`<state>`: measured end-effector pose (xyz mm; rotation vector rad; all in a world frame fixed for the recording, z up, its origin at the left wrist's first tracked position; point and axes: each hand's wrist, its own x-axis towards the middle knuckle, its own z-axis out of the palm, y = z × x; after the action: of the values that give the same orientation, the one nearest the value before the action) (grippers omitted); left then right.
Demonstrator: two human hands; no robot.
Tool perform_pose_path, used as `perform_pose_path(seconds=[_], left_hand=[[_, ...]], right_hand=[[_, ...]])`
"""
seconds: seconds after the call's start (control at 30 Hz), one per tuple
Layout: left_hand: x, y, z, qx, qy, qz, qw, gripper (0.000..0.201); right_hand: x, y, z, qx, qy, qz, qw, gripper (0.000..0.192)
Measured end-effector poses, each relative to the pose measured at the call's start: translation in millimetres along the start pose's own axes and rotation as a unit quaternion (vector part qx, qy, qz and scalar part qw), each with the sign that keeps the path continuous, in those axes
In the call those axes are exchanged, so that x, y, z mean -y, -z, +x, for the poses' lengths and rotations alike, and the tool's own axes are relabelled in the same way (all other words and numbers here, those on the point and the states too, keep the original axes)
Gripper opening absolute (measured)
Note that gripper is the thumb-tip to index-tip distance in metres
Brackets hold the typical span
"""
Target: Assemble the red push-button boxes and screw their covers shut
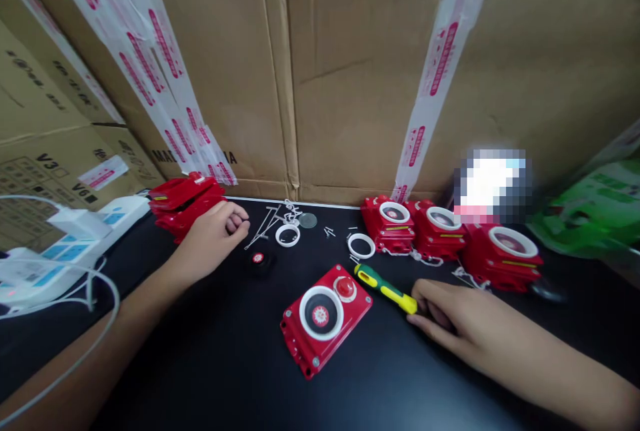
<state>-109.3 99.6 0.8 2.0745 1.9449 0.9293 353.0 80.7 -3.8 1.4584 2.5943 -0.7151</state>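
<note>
My left hand (pixel 217 234) has its fingers curled in beside red plastic housings (pixel 187 201) at the left back; what it holds, if anything, is hidden. My right hand (pixel 445 311) pinches the near end of a screwdriver (pixel 385 289) with a green and yellow handle, whose shaft does not show. In front of me lies a red device (pixel 327 344) with a white ring around a black disc and a red dome. Left of it sits a small black part (pixel 259 259) with a red centre. White rings (pixel 287 235), a clear disc (pixel 307 220) and small screws (pixel 329 232) lie behind it.
Three similar red units (pixel 390 227) with cords stand at the back right, near a blurred-out bright patch. A green bag (pixel 595 211) is at the far right. A white power strip (pixel 65 251) with cables lies at left. Cardboard boxes (pixel 350 84) wall the back.
</note>
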Motion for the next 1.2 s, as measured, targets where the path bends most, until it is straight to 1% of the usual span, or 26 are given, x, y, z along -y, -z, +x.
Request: perform_pose_path(seconds=[0.07, 0.17, 0.23, 0.33, 0.47, 0.67, 0.73, 0.8, 0.87, 0.97, 1.03, 1.1, 1.2], left_hand=[[7.3, -5.4, 0.9, 0.025, 0.002, -0.003, 1.0, 0.031], [11.7, -14.2, 1.2, 0.064, 0.004, -0.004, 0.998, 0.036], [13.2, -16.9, 1.1, 0.082, 0.006, -0.001, 0.997, 0.036], [15.4, -16.1, 1.0, 0.098, 0.01, 0.003, 0.995, 0.033], [17.7, -12.4, 1.5, 0.094, 0.007, 0.007, 0.996, 0.031], [15.0, -6.2, 1.3, 0.062, -0.015, 0.029, 0.998, 0.029], [14.2, -3.8, 0.8, 0.051, -0.023, 0.038, 0.998, 0.028], [15.3, -2.0, 0.6, 0.043, -0.03, 0.047, 0.997, 0.026], [17.9, -1.6, 0.8, 0.042, -0.037, 0.053, 0.997, 0.024], [20.4, -3.4, 1.0, 0.052, -0.046, 0.052, 0.996, 0.022], [16.6, -4.5, -0.1, 0.054, -0.054, 0.046, 0.996, 0.022], [6.4, -4.0, -3.0, 0.038, -0.063, 0.042, 0.996, 0.023], [-17.6, -0.4, -11.5, 0.005, -0.087, 0.037, 0.996, 0.023]], right_hand=[[1.4, 0.2, 1.1, -0.002, 0.0, -0.003, 1.0, 0.037], [1.5, 0.6, 2.4, -0.004, 0.003, 0.003, 1.0, 0.038], [0.6, 0.9, 2.0, 0.001, 0.002, 0.008, 1.0, 0.038], [-0.7, 1.5, 0.4, 0.011, -0.004, 0.01, 1.0, 0.04], [-0.6, 2.9, -0.3, 0.015, -0.003, 0.012, 1.0, 0.038], [-0.6, 4.9, -0.1, 0.024, -0.01, 0.019, 0.999, 0.042], [0.0, 4.4, 0.4, 0.018, -0.011, 0.019, 1.0, 0.042], [0.6, 3.3, 1.4, 0.003, -0.006, 0.015, 1.0, 0.042], [0.6, 2.1, 2.0, -0.036, 0.002, 0.005, 0.999, 0.04], [1.7, 1.0, -0.6, -0.155, 0.032, -0.03, 0.987, 0.032], [5.8, -0.2, -4.8, -0.226, 0.079, -0.056, 0.969, 0.029], [13.8, -3.2, -9.4, -0.248, 0.126, -0.068, 0.958, 0.033], [28.7, -12.4, -11.9, -0.242, 0.171, -0.078, 0.952, 0.048]])
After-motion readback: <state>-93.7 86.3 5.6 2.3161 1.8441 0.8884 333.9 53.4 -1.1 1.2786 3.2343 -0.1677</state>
